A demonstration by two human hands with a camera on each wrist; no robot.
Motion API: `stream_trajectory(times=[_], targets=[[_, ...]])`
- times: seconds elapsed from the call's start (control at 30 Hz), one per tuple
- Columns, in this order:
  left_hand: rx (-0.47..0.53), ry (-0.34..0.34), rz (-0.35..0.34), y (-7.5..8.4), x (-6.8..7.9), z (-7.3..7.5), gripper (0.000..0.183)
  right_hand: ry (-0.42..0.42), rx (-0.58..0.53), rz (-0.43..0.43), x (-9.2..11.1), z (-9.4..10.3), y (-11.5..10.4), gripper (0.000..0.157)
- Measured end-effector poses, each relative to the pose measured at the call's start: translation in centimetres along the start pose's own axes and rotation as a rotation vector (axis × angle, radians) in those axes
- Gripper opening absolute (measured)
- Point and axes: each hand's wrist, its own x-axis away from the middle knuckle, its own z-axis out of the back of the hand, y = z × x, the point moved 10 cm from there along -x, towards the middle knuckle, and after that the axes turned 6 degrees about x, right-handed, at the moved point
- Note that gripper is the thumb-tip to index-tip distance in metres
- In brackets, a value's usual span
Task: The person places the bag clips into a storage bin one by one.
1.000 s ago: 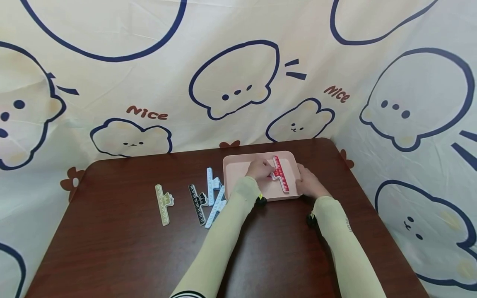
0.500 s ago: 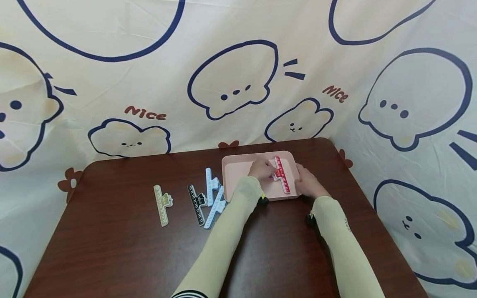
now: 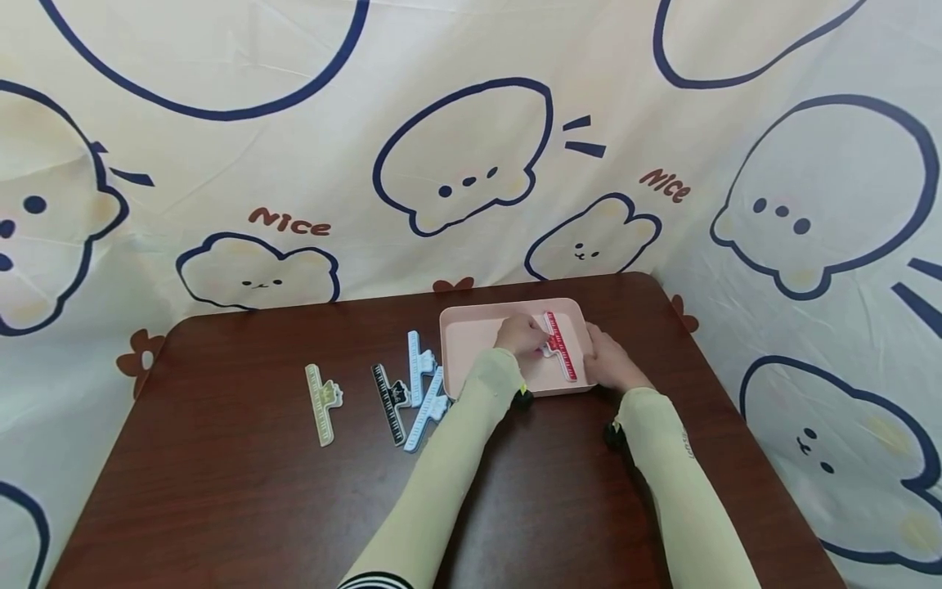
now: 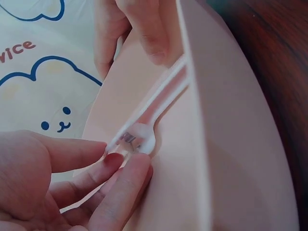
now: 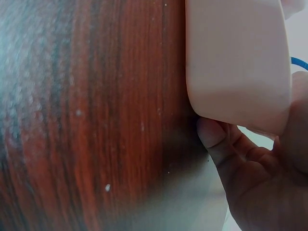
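Note:
A red-and-white ruler clip (image 3: 561, 348) is in the right part of the pink tray (image 3: 462, 327). My left hand (image 3: 521, 334) reaches over the tray and pinches the clip's grip end between thumb and fingers. In the left wrist view the clip (image 4: 166, 98) shows its pale side, close to the tray wall. My right hand (image 3: 614, 361) holds the tray's right end. From the right wrist, the right hand (image 5: 260, 178) has its fingertips against the tray's outer corner (image 5: 238, 103); part of its grip is hidden.
Left of the tray lie two blue ruler clips (image 3: 415, 368) (image 3: 425, 413), a black ruler clip (image 3: 389, 405) and, farther left, a pale yellow-green one (image 3: 320, 405). A patterned cloth (image 3: 471, 164) hangs behind the dark wooden table (image 3: 243, 491).
My left hand and the red clip have shifted slightly to the right within the tray. The right hand keeps its hold on the tray's end, and the other clips have not moved.

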Motion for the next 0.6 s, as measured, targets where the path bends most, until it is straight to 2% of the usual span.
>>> stream_trajectory(times=[0.17, 0.6], targets=[[-0.009, 0.005, 0.006, 0.10, 0.30, 0.01, 0.019, 0.002, -0.003, 0.009, 0.07, 0.06, -0.09, 0.072], [-0.064, -0.002, -0.048, 0.18, -0.24, -0.37, 0.016, 0.002, -0.010, 0.018, -0.01, -0.02, -0.06, 0.070]])
